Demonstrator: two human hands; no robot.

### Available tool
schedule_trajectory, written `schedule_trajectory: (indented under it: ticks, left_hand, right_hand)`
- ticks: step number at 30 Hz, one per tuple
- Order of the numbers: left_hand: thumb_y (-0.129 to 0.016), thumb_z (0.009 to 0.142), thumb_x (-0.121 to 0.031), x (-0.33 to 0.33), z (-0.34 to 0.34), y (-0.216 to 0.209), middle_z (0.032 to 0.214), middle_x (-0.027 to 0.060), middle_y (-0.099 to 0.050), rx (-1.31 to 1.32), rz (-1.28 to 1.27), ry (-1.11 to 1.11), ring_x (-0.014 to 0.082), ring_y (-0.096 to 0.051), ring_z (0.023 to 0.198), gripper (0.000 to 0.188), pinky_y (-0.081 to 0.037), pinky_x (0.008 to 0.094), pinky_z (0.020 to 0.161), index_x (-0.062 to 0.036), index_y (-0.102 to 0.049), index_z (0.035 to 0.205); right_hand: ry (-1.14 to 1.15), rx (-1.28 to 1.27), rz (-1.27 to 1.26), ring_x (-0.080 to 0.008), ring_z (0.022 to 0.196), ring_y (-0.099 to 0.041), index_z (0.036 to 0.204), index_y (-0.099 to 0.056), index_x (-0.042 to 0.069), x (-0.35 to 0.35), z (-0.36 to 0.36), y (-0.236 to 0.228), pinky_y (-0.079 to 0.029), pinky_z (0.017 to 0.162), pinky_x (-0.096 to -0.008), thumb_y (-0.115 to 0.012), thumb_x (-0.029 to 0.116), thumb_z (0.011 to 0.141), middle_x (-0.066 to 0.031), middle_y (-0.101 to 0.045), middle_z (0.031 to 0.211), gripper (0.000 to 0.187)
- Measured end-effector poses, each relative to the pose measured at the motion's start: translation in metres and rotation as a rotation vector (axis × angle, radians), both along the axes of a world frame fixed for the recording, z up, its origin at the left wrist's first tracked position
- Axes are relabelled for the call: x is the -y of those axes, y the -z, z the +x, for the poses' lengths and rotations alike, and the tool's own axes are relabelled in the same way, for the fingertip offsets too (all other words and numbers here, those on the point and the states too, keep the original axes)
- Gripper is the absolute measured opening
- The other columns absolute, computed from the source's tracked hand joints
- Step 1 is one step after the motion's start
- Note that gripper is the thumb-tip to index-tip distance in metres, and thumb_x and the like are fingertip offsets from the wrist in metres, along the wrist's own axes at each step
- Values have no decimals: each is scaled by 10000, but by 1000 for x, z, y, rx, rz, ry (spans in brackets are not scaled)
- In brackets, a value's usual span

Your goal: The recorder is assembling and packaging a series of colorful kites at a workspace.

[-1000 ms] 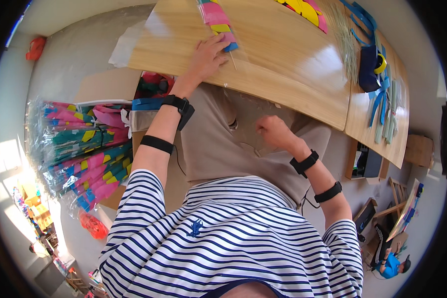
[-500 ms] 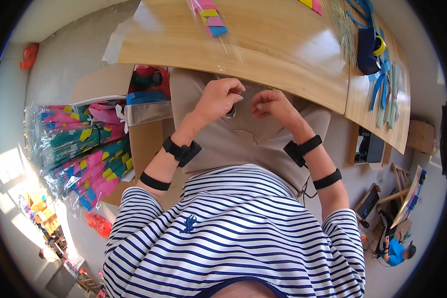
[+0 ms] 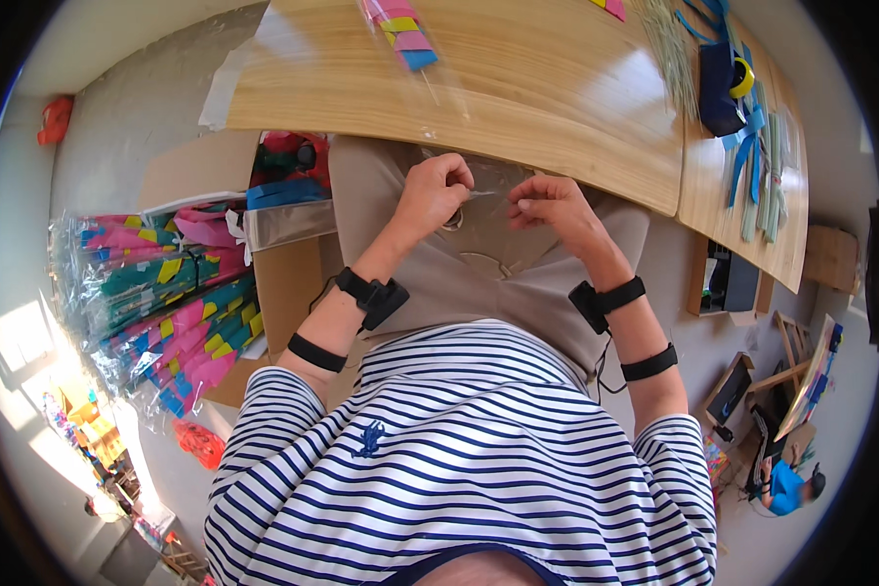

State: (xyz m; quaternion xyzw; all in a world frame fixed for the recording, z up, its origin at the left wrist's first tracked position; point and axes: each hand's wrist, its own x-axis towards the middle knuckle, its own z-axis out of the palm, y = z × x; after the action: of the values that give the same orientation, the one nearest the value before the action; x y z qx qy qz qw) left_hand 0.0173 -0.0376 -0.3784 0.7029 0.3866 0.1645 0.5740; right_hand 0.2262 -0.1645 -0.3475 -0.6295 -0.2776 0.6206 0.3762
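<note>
My left hand (image 3: 432, 197) is pinched at the edge of a clear plastic film (image 3: 491, 182), which stretches over my lap between both hands. Across from it, my right hand (image 3: 557, 215) has thumb and fingers closed together at the film's right side. The film is so transparent that its exact outline is hard to make out. Beyond the hands, on the wooden table (image 3: 547, 107), lies a folded paper piece (image 3: 401, 37) in pink, yellow and blue, on a thin stick within clear wrapping.
To the left, a cardboard box (image 3: 285, 293) stands beside many wrapped colourful paper pieces (image 3: 181, 293). A dark blue tape dispenser (image 3: 721, 93), blue ribbon (image 3: 747, 161) and bundled green stems (image 3: 770, 186) lie at the table's right. Far right, a person (image 3: 789, 488) in blue sits.
My right hand has shifted slightly right and its fingers have drawn closer together. Clear film now shows stretched between both hands. The left hand has barely moved.
</note>
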Motion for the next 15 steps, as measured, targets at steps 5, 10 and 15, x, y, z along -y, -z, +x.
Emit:
schedule_trajectory:
  ticks: [5,10,15]
  left_hand:
    - [-628,806,39,1,4,-2,738,16,-628,33,-114,10,81,-589,663,66,-477,258,594,-4,-631,855]
    - [-612,820,56,6,9,-7,765,12,-628,71,-163,65,79,-590,678,84,-480,250,609,-3,-623,879]
    - [-610,819,69,6,9,-6,776,15,-626,123,-261,61,85,-589,692,102,-484,249,627,-2,-616,892]
  right_hand:
    - [5,132,63,-176,805,-723,1081,-697,-34,5,-1,2,-560,776,-324,-653,62,929,-113,-741,952,186]
    - [-73,742,418,-323,825,-697,992,-706,31,-3,-32,4,-543,733,-431,-670,43,849,-150,-705,909,148]
    - [-104,914,471,-413,884,-652,904,-677,42,-11,-48,3,-520,747,-509,-646,23,822,-175,-671,906,90]
